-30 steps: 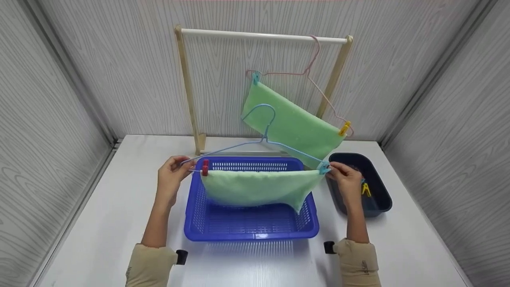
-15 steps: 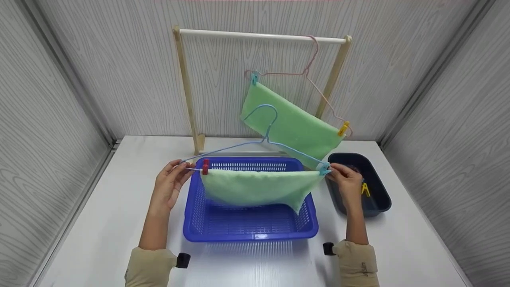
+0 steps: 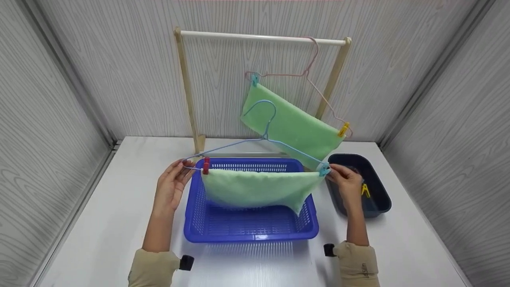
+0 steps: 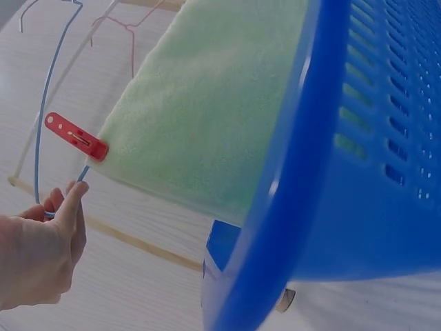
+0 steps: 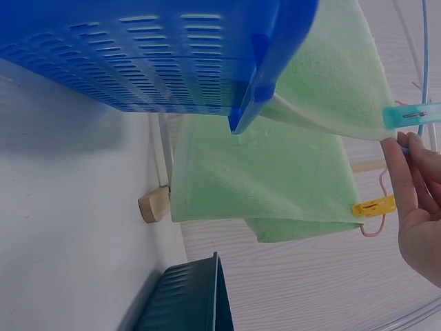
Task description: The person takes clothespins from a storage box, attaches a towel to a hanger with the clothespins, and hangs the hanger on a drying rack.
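Observation:
A blue wire hanger (image 3: 265,136) is held level over the blue basket (image 3: 251,238), hook upward. From its lower bar hangs a light green towel (image 3: 255,189), fastened by a red clothespin (image 3: 206,166) on the left and a turquoise clothespin (image 3: 324,170) on the right. My left hand (image 3: 169,187) pinches the hanger's left end, just outside the red clothespin; the left wrist view shows thumb and fingers on the wire (image 4: 52,241). At the other end, my right hand (image 3: 347,184) pinches the hanger close beside the turquoise clothespin (image 5: 413,114).
Behind stands a wooden rack with a white rod (image 3: 247,37). A pink hanger (image 3: 307,72) hangs tilted from it, carrying another green towel (image 3: 295,123) with turquoise and yellow clothespins (image 3: 344,130). A dark bin (image 3: 383,203) on the right contains a yellow clothespin (image 3: 365,190).
My left hand's fingers have loosened and spread a little at the hanger's end, the palm turning inward. The hanger's hook has risen slightly. My right hand stays nearly in place.

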Available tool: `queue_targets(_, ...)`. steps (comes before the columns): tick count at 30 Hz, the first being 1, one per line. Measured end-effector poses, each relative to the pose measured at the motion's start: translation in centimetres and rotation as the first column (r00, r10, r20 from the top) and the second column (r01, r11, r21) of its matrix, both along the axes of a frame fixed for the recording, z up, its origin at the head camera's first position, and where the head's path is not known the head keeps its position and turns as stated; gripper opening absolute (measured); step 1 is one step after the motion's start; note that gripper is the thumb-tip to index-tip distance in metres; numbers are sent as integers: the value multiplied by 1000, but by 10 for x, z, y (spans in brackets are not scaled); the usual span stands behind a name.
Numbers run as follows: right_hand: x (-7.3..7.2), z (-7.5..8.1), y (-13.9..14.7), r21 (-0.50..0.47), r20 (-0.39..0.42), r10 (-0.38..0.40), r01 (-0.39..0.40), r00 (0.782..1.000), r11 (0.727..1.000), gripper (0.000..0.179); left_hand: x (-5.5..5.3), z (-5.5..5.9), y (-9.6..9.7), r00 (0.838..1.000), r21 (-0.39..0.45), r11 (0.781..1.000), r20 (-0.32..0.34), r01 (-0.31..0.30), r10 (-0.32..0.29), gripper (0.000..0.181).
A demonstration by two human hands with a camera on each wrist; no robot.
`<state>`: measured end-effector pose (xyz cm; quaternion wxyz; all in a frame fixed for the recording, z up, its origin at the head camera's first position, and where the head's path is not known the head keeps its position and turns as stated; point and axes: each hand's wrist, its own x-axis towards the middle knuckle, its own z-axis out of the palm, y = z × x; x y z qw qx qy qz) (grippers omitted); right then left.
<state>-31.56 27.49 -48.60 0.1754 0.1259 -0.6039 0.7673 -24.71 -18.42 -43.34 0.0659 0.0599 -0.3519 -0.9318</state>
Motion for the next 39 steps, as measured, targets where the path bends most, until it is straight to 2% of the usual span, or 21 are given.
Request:
queue_targets(3,-1,-3,1,-6,-26,25,-25,999,1000,25,-1,1,2,999,31,999,25,-26,26,17)
queue_targets(4,8,8,-6,34,-18,-14,14,1000,999,27,-1,2,3,999,40,999,32,-35,33,14)
queue_targets(6,11,12,-9,56,-22,-25,26,999,998,29,-2,2,4,998,51,997,41,-52,49,10)
queue_targets(7,20,24,-15,91,6,-67,66,998,994,29,-2,2,5,998,52,997,42,-58,56,9)
queue_targets(12,25,31,-19,85,50,-80,75,996,994,20,-3,2,6,996,47,996,49,-82,80,7)
queue_targets(13,17,21,-13,50,30,-38,36,999,998,19,-3,1,6,995,44,995,53,-88,85,7)
queue_targets(15,14,15,-9,40,22,-24,23,999,999,20,-4,1,6,994,36,995,61,-94,91,7)
queue_targets(16,6,4,-3,21,-1,13,-13,1000,1000,20,-4,1,6,993,35,995,69,-97,94,7)
queue_targets(18,-1,-7,4,6,-11,38,-38,999,999,22,-4,0,6,992,31,994,85,-100,97,6)
queue_targets(19,-14,-25,13,-21,-19,75,-76,997,997,21,-4,0,6,991,25,994,89,-102,100,6)
queue_targets(20,-11,-22,12,1,-5,48,-48,999,999,22,-4,0,6,991,24,994,93,-103,101,6)
queue_targets(22,-16,-31,17,-7,-15,63,-63,998,998,23,-4,0,6,989,32,994,101,-109,105,5)
queue_targets(25,-15,-30,16,-18,-20,54,-55,998,998,22,-4,0,6,989,37,993,98,-116,112,5)
queue_targets(26,-6,-16,9,-6,-13,32,-32,999,999,23,-4,0,6,989,40,992,98,-117,113,5)
queue_targets(28,-6,-16,8,-25,-29,49,-50,998,998,23,-4,0,6,989,42,992,96,-119,115,6)
queue_targets(31,0,-7,2,2,-13,13,-13,1000,1000,26,-4,0,6,988,46,992,101,-121,116,6)
queue_targets(33,0,-8,2,-5,-19,24,-24,1000,1000,25,-4,0,6,987,53,991,110,-122,116,6)
queue_targets(34,4,-2,-2,18,-3,-2,2,1000,1000,25,-4,0,6,986,56,991,115,-124,117,6)
queue_targets(36,4,-3,-1,3,-13,23,-23,1000,1000,23,-5,1,6,985,77,989,122,-129,119,6)
queue_targets(38,8,5,-5,14,-5,11,-11,1000,1000,22,-7,2,6,985,103,985,121,-138,126,6)
queue_targets(39,15,15,-10,43,10,-18,18,1000,999,22,-8,3,7,984,122,982,119,-147,132,6)
